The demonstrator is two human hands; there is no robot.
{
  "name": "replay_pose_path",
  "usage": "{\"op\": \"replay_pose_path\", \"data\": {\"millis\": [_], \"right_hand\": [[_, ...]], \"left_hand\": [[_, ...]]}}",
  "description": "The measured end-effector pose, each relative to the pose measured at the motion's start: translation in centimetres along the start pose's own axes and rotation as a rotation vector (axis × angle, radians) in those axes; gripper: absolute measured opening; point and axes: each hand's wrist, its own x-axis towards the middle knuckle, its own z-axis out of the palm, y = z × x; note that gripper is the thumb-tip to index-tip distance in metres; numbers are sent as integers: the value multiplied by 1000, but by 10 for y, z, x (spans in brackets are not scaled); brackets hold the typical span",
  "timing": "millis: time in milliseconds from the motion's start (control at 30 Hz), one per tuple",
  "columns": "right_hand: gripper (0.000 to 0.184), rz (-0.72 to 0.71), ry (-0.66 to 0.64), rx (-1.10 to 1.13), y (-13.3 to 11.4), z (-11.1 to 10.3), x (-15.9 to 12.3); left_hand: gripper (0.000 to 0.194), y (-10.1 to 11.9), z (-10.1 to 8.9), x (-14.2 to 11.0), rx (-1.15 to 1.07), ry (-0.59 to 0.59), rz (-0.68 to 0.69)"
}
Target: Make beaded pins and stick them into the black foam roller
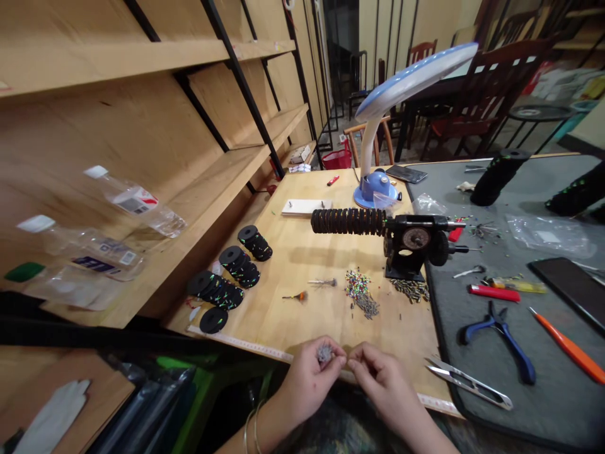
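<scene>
At the table's near edge, my left hand (309, 381) is closed around a small bunch of thin grey pieces (324, 353), their ends showing between thumb and fingers. My right hand (380, 375) is pinched close beside it, fingertips nearly touching the left thumb; whatever is in its pinch is too small to make out. Beyond the hands lie a pile of coloured beads (357, 284) and tiny grey metal pieces (368, 307). To their left rest an orange-and-black bundle (297, 296) and a grey-tipped bundle (323, 283). Brass-coloured bits (410, 290) sit under the hand-cranked winder (416, 238).
Black foam spools (231, 261) stand at left. A row of black discs (350, 221) extends from the winder. A blue lamp (375, 189) is behind. On the dark mat are blue pliers (498, 328), thread snips (467, 381), an orange pointed tool (570, 347) and a red lighter (494, 292).
</scene>
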Motion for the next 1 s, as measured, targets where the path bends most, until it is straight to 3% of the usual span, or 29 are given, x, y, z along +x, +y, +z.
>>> {"op": "replay_pose_path", "data": {"millis": [100, 267, 467, 767, 867, 1000], "right_hand": [[22, -162, -26, -176, -5, -1, 3], [21, -504, 42, -429, -8, -10, 22], [22, -665, 148, -654, -6, -22, 50], [22, -654, 178, -814, -1, -28, 56], [26, -633, 229, -776, -3, -35, 41], [32, -573, 298, -488, -21, -34, 1]], "left_hand": [[16, 7, -15, -2, -71, -87, -30], [32, 20, -42, -3, -508, -154, -222], [37, 34, -55, -9, -798, -222, -253], [37, 43, -50, -13, -660, -155, -190], [33, 45, -45, -21, -449, -106, -132], [21, 51, -39, -32, -140, -170, -75]]}}
